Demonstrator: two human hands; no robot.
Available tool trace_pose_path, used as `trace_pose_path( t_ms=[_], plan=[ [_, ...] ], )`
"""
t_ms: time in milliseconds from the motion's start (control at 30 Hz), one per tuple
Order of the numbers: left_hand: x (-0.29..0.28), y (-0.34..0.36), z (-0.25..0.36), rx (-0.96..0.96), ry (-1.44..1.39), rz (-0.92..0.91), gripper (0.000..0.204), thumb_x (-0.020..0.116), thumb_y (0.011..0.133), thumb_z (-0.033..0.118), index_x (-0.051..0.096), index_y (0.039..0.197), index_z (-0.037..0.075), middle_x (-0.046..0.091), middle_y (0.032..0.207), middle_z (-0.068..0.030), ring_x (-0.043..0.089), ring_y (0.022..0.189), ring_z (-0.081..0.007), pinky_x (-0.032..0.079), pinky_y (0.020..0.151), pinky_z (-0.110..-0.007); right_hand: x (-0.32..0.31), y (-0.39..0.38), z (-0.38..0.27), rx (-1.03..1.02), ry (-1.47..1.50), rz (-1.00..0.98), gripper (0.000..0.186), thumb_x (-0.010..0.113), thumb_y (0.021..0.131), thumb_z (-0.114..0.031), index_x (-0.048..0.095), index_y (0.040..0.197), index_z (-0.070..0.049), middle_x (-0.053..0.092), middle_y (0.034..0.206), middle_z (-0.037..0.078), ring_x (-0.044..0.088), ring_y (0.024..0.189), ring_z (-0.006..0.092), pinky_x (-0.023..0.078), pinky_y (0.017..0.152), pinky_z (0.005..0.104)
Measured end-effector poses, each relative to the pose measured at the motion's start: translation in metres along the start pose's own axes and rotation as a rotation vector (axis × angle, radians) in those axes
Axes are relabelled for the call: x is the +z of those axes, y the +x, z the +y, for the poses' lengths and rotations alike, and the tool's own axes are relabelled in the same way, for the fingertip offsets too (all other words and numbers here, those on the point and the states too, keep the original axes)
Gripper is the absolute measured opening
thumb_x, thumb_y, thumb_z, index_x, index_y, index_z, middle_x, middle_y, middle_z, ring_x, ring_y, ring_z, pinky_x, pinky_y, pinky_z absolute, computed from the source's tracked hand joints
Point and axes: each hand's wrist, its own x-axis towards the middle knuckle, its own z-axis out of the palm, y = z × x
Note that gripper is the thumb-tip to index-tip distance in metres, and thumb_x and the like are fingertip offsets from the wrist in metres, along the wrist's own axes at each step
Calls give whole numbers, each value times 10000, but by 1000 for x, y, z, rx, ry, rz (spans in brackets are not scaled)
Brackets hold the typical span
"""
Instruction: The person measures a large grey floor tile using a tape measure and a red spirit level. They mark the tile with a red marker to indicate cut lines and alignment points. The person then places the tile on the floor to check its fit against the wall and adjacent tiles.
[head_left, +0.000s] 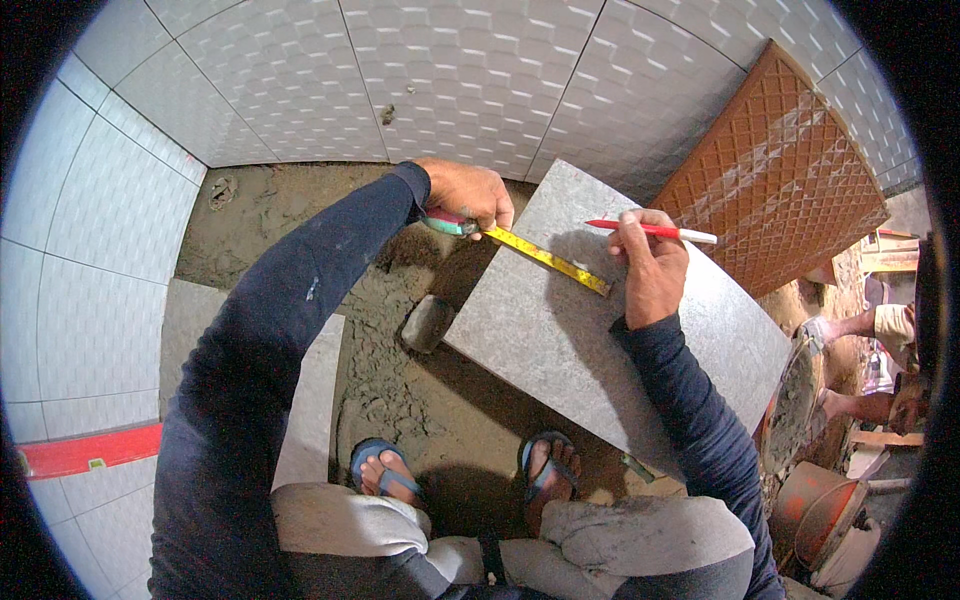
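Note:
My left hand point(470, 195) grips a tape measure point(450, 222) at the upper left edge of a large grey floor tile point(720, 360); its yellow blade point(545, 252) reaches across the tile's surface. My right hand point(652, 265), just right of the blade's end, holds a slim red and white pen or marker point(670, 231) nearly horizontal above the tile. A dark block point(425, 323), perhaps a mallet head, lies beside the tile's left corner on rough grey mortar point(385, 300).
Grey textured wall tiles point(460, 80) surround the left and back; a red level point(90, 448) is at left. An orange grid-backed tile point(765, 165) leans at back right. Laid tiles point(315, 400) lie at lower left. At right are another person's hands point(830, 402) and a bucket point(810, 510).

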Motion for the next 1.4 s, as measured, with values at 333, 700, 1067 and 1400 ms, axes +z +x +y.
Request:
trace_pose_path(
  t_ms=[333,700,1067,1400],
  plan=[
    [1,-4,5,-9,-11,19,295,678,751,71,755,1035,51,738,814,-42,655,728,-143,491,677,-353,24,3,2,-123,-304,-342,186,708,918,-148,722,929,38,739,871,118,699,805,193,541,744,336],
    [2,-3,2,37,-7,26,181,645,775,100,738,921,46,663,731,7,589,675,-108,454,615,-323,25,6,10,-134,-349,-368,176,703,912,-162,734,920,11,735,816,128,718,760,201,547,716,338],
    [1,-7,6,-8,-1,21,243,673,771,104,745,998,54,708,777,-14,625,697,-118,479,655,-330,26,5,6,-139,-280,-299,147,695,920,-128,726,937,14,734,845,108,704,798,183,544,743,324],
    [73,-142,-41,-256,-621,89,639,353,1065,590,703,1016,58,569,617,12,518,553,-76,451,540,-282,-84,24,-10,-67,-127,98,238,718,946,-250,714,1006,-20,700,833,45,613,730,109,474,652,265]
  ],
)
